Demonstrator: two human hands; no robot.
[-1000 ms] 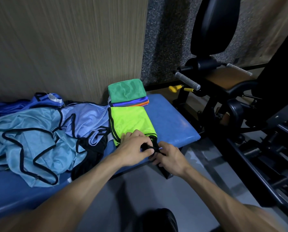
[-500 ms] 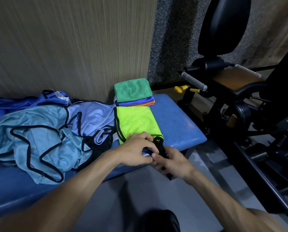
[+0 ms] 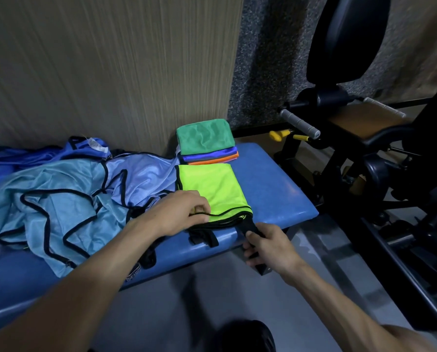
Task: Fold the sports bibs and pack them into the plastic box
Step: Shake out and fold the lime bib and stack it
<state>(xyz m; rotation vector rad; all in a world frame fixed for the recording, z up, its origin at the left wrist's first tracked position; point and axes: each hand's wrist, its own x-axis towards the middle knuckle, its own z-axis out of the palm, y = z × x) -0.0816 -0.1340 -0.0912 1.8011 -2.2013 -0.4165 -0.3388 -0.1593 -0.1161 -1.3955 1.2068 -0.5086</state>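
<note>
One folded neon-green bib [image 3: 213, 189], edged in black binding, flat near the right end of the blue padded bench [image 3: 275, 191], close to the front edge. Left hand [image 3: 180, 214] over the bib's near left corner, fingers curled, pinching the black trim at the hem. Right hand [image 3: 268, 246] just beyond the bench's front edge, thumb and fingers closed round a black strap [image 3: 249, 228] running out from the bib's near right corner. More black strap loops [image 3: 204, 237] loose on the padding just below the hem, between the two hands. Directly behind the green bib, touching the wall, a stack of folded bibs [image 3: 207, 143]: dark green on top, then blue, purple and orange layers showing at the front edge. To the left, a rumpled heap of unfolded light-blue bibs [image 3: 59, 199] with black binding, spread over much of the bench and reaching the green bib's left side; darker blue fabric [image 3: 34, 153] behind it against the wood-grain wall panel [image 3: 110, 72]. To the right, well apart from the bibs, a black gym machine [image 3: 364, 123] with padded backrest, grey-gripped handles and yellow adjustment knobs [image 3: 279, 134]. Grey floor [image 3: 186, 301] below the bench. Plastic box not identifiable in this view.
</note>
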